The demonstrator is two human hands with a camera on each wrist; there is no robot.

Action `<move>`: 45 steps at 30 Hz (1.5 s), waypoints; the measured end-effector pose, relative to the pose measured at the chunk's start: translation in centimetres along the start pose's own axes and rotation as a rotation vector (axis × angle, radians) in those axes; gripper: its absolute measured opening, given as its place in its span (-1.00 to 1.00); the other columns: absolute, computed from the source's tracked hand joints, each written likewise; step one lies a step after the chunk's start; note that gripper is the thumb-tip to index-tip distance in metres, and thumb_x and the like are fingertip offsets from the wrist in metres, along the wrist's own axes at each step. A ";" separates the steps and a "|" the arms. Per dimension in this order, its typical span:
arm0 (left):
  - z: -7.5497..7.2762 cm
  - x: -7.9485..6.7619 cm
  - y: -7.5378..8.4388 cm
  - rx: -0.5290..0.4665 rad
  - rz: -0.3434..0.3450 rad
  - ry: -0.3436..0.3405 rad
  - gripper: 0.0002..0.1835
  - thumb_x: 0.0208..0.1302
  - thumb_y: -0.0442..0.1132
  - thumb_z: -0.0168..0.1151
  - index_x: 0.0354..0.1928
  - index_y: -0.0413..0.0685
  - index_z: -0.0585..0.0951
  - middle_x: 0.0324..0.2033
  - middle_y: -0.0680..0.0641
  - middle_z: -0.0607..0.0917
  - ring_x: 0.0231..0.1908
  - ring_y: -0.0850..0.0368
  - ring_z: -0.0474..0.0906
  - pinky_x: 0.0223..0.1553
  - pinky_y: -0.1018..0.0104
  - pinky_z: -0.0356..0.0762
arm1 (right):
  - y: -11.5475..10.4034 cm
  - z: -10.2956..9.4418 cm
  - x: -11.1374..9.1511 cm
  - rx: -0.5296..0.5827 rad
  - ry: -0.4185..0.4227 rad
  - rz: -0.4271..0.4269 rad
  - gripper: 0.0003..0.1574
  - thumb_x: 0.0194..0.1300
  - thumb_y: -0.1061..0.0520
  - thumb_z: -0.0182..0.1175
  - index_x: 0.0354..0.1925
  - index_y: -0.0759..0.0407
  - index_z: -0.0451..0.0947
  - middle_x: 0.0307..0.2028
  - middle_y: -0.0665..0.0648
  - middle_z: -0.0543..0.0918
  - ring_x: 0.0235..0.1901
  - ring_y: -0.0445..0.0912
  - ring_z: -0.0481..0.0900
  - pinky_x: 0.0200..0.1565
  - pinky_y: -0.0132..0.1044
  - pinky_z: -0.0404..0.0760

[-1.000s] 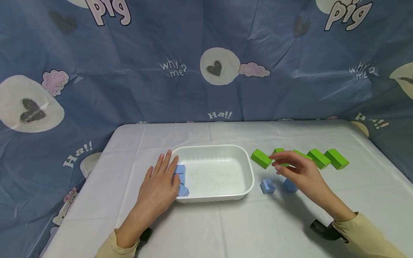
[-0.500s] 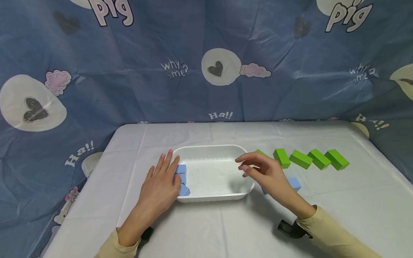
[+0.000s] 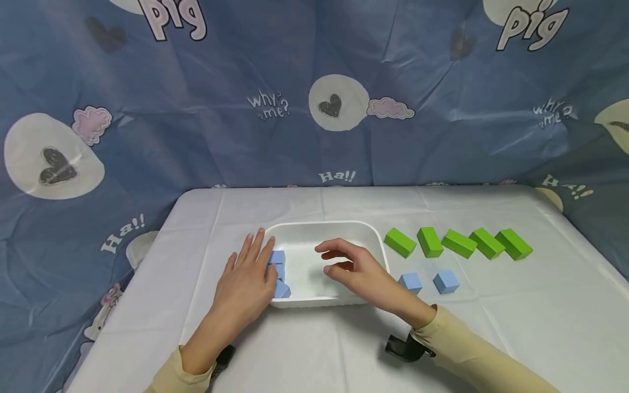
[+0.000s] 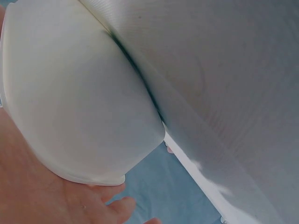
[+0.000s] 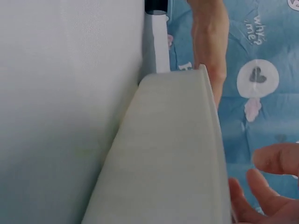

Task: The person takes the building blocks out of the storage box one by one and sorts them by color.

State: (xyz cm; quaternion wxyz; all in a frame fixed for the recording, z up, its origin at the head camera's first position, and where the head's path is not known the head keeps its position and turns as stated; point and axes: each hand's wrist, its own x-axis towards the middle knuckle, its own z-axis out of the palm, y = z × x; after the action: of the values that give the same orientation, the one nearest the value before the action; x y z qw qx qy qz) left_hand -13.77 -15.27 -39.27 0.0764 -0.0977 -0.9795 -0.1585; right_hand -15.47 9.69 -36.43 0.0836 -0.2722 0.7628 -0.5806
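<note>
My left hand rests across the left rim of a white plastic tray, its fingers straight and slightly spread. Beside its thumb, several light-blue blocks stand in a row along the tray's left side, partly covered by the hand. Over the right half of the tray hovers my right hand, with thumb and fingers bent and apart and nothing visible between them. In the right wrist view its fingertips show past the tray's edge. The left wrist view has the left hand against the tray's outer wall.
Several green rectangular blocks form a row right of the tray. Two blue cubes sit nearer, by the right forearm. A white cloth covers the table, and a blue printed curtain hangs behind it.
My right hand has moved left from above the blocks to over the tray, uncovering the green blocks and both blue cubes. The left hand has stayed on the tray's rim.
</note>
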 end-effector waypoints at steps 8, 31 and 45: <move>0.0 0.1 -0.1 0.021 -0.009 0.002 -0.40 0.45 -0.09 -0.15 0.48 -0.08 0.26 0.51 -0.12 0.06 0.50 -0.10 -0.12 0.34 -0.27 0.00 | 0.9 1.9 2.4 -0.018 -0.098 0.030 -0.50 0.33 0.38 0.10 0.22 0.19 0.46 0.22 0.12 0.50 0.25 0.17 0.42 0.17 -0.11 0.47; -0.3 -0.1 -0.3 0.014 -0.002 -0.016 -0.40 0.48 -0.08 -0.16 0.50 -0.10 0.21 0.52 -0.12 0.03 0.50 -0.10 -0.15 0.33 -0.30 -0.02 | 1.6 5.4 6.3 0.042 -0.265 0.057 -0.28 0.27 0.52 -0.18 0.39 0.37 0.19 0.42 0.25 0.25 0.46 0.11 0.05 0.40 -0.01 0.09; -0.1 0.1 0.0 0.011 -0.001 -0.014 -0.39 0.47 -0.08 -0.16 0.50 -0.11 0.22 0.52 -0.14 0.04 0.50 -0.11 -0.14 0.33 -0.31 -0.01 | 1.8 4.9 5.9 -0.186 -0.187 0.133 -0.31 0.26 0.45 -0.01 0.36 0.26 0.33 0.18 0.28 0.46 0.11 0.11 0.49 0.11 -0.14 0.46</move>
State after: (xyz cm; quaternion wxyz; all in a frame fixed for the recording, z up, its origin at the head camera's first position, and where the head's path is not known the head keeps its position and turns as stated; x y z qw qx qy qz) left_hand -13.87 -15.30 -39.17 0.0703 -0.0980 -0.9809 -0.1525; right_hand -18.80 2.85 -38.55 0.1671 -0.2806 0.8185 -0.4727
